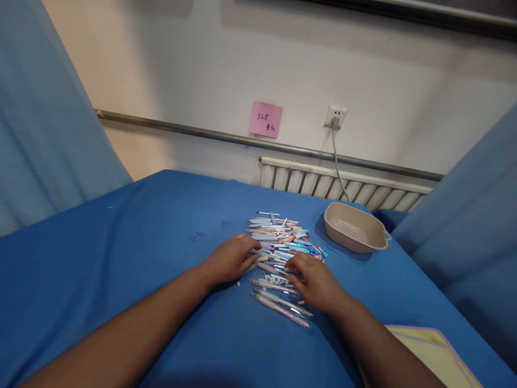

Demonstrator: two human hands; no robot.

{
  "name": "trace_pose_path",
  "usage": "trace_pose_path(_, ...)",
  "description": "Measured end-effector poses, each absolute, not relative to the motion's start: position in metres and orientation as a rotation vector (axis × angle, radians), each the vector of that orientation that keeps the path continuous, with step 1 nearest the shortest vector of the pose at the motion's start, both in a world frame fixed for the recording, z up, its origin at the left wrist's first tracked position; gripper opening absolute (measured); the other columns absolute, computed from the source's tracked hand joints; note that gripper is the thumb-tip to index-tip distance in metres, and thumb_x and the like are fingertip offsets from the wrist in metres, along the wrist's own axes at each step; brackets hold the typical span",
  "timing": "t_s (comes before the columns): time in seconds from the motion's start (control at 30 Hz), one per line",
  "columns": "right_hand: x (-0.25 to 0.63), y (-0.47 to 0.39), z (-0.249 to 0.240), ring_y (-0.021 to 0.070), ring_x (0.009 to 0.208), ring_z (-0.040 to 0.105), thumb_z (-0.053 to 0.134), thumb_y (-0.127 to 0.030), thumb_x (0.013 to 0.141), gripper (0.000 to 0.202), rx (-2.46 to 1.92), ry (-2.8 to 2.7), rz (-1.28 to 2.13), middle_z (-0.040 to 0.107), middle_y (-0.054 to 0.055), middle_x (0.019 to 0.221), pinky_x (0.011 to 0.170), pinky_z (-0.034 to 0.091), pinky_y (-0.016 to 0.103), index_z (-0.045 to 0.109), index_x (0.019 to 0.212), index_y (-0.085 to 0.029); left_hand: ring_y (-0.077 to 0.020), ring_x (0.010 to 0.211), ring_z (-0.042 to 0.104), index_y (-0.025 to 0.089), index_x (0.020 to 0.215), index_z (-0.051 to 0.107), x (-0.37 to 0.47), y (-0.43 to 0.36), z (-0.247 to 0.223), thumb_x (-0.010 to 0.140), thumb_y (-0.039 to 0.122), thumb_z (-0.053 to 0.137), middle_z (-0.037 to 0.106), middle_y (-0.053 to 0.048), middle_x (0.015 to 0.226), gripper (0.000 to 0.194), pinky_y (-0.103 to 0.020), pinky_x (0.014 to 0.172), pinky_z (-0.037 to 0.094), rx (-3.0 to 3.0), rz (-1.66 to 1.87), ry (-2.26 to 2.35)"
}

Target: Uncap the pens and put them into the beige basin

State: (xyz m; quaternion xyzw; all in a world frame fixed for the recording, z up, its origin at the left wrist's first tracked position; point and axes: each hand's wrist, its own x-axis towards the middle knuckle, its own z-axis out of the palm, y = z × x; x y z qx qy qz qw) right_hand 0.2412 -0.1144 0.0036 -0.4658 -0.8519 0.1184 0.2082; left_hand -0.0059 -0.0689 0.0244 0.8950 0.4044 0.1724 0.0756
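Left hand: the left hand (231,260) is at the left edge of the pens (264,237), in the centre of the frame; its fingers are curled, and I cannot tell if they grip.
Right hand: the right hand (319,280) is over the lower right of the pens, fingers bent; a grip cannot be told.
Work in hand: it seems both hands are handling the crowded pens.
Next move calls for: light fingers, because neighbouring pens may roll.
Basin: the beige basin (351,245) is at right, apart from the hands.
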Motion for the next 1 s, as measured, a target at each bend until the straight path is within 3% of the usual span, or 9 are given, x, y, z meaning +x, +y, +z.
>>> trace_pose_path(0.23,0.231,-0.122,0.005,0.0184,0.088,0.056,0.055,-0.018,0.084,0.012,-1.171,-2.59,0.361,0.064,0.004,0.094,0.077,0.039,0.028,0.059,0.095,-0.019,-0.0194,0.086,0.056,0.019,0.097,0.061,0.005,-0.08,0.033,0.092,0.027,0.043,0.063,-0.006,0.09,0.02,-0.029,0.079,0.041,2.753,0.436,1.024)
trace_pose_path(0.5,0.233,-0.117,-0.002,0.0177,0.087,0.055,0.051,-0.017,0.086,0.009,-1.211,-2.471,0.426,0.061,0.005,0.092,0.075,0.039,0.028,0.056,0.093,-0.019,-0.0199,0.085,0.054,0.02,0.098,0.06,0.008,-0.086,0.029,0.089,0.035,0.051,0.062,-0.005,0.09,0.019,-0.027,0.076,0.041,2.756,0.34,0.861)
trace_pose_path(0.77,0.234,-0.114,-0.004,0.0162,0.081,0.052,0.051,-0.016,0.086,0.005,-1.14,-2.335,0.471,0.057,0.003,0.086,0.07,0.038,0.027,0.051,0.089,-0.019,-0.0181,0.077,0.055,0.019,0.088,0.06,0.012,-0.084,0.032,0.097,0.032,0.034,0.062,-0.004,0.08,0.03,-0.027,0.072,0.04,2.77,0.296,0.901)
trace_pose_path(0.9,0.234,-0.114,-0.001,0.0163,0.082,0.051,0.052,-0.014,0.086,0.006,-1.095,-2.272,0.448,0.055,0.003,0.086,0.071,0.038,0.028,0.05,0.089,-0.02,-0.0217,0.098,0.054,0.019,0.111,0.054,0.011,-0.084,0.032,0.093,0.037,0.045,0.061,-0.008,0.105,0.027,-0.031,0.086,0.04,2.754,0.468,0.868)
trace_pose_path(1.0,0.233,-0.114,-0.001,0.0162,0.08,0.051,0.052,-0.014,0.086,0.007,-1.094,-2.24,0.449,0.055,0.002,0.085,0.07,0.038,0.027,0.05,0.089,-0.02,-0.0217,0.099,0.054,0.019,0.112,0.053,0.008,-0.083,0.03,0.093,0.029,0.045,0.061,-0.008,0.106,0.023,-0.032,0.088,0.04,2.744,0.507,0.871)
